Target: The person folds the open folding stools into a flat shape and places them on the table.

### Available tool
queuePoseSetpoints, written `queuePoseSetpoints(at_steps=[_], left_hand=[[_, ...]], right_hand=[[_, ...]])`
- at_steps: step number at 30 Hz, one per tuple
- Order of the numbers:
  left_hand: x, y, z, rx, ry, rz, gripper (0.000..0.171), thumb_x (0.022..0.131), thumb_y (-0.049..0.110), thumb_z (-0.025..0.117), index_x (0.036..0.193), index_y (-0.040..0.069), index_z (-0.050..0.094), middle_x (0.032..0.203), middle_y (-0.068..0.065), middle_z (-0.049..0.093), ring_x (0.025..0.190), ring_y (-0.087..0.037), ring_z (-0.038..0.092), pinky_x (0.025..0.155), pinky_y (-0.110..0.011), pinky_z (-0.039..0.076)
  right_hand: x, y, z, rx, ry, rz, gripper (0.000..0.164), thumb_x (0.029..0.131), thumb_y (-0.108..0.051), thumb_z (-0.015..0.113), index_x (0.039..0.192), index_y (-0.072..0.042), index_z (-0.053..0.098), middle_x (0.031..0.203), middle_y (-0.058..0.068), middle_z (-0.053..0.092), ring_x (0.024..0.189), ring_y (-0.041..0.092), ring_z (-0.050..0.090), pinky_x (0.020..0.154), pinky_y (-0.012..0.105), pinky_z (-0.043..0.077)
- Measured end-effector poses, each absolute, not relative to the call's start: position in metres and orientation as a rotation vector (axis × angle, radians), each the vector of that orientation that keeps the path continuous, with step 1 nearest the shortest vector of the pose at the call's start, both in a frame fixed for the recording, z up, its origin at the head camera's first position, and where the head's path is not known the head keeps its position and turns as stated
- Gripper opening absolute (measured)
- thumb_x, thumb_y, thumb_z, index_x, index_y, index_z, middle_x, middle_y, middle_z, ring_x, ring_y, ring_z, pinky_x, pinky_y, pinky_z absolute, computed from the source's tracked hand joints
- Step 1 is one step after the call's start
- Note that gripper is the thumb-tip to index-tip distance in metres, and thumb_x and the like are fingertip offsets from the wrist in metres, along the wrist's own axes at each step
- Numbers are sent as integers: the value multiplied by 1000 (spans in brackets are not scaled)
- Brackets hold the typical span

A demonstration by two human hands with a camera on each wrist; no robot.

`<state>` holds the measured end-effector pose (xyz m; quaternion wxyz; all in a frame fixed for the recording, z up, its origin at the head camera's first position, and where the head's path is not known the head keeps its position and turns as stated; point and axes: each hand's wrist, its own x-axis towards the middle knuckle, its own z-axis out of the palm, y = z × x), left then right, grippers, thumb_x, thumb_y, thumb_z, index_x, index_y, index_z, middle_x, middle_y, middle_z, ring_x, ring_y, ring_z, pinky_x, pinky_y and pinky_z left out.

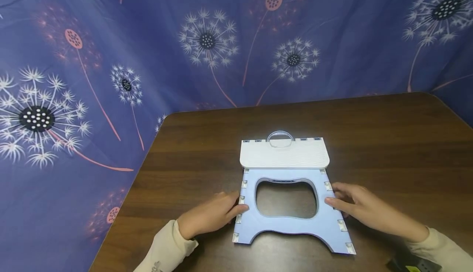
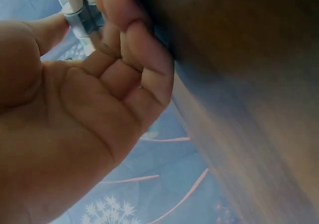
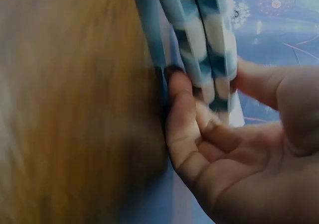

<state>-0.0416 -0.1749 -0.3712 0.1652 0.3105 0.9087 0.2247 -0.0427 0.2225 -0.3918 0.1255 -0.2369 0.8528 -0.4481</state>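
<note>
A folding step stool [image 1: 284, 225], folded flat, lies over the brown table in the head view. Its legs are light blue, its ribbed top is white, and a clear loop handle stands at the far edge. My left hand [image 1: 216, 212] grips the stool's left edge, thumb on the upper face and fingers underneath. On the opposite edge my right hand [image 1: 363, 208] holds it likewise. In the left wrist view the left hand's fingers [image 2: 149, 59] curl beneath the edge. The right wrist view shows the stool's layered side [image 3: 199, 40] between thumb and curled fingers.
The wooden table [image 1: 399, 140] reaches back to a blue curtain [image 1: 155, 30] printed with dandelions, which also hangs along the left. A dark object [image 1: 414, 263] with a yellow-green patch lies by the right sleeve at the bottom edge.
</note>
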Motion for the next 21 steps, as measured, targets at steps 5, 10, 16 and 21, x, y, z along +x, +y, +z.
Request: queuePoseSetpoints(at_steps=[5,10,16,21], left_hand=[[-43,-173,-372,833,2590,640,36,106,51,38,98,17,50,70,11,42,64,-4,45,66,-23,44],[-46,-176,-372,823,2600,688,37,104,49,45,107,13,53,72,11,47,66,-4,48,64,-23,45],[-51,-185,-370,975,2962,656,41,102,41,56,128,10,55,94,2,65,83,-10,61,74,-29,52],[-61,-195,-368,974,3321,346,72,99,57,51,155,16,31,157,-11,35,142,-34,34,107,-57,35]], right_hand=[[-44,219,-392,-643,2702,-1175,35,100,-22,62,121,6,62,81,-9,59,73,2,51,60,24,43],[-42,218,-390,-686,2874,-1064,33,95,-24,70,116,2,67,82,-12,60,72,0,50,60,23,44],[-45,229,-380,-763,3174,-991,42,91,-21,74,129,-7,62,125,13,61,117,31,49,95,58,40],[-50,248,-375,-660,3315,-871,74,90,-31,74,154,-19,38,162,19,20,147,46,9,104,79,2]])
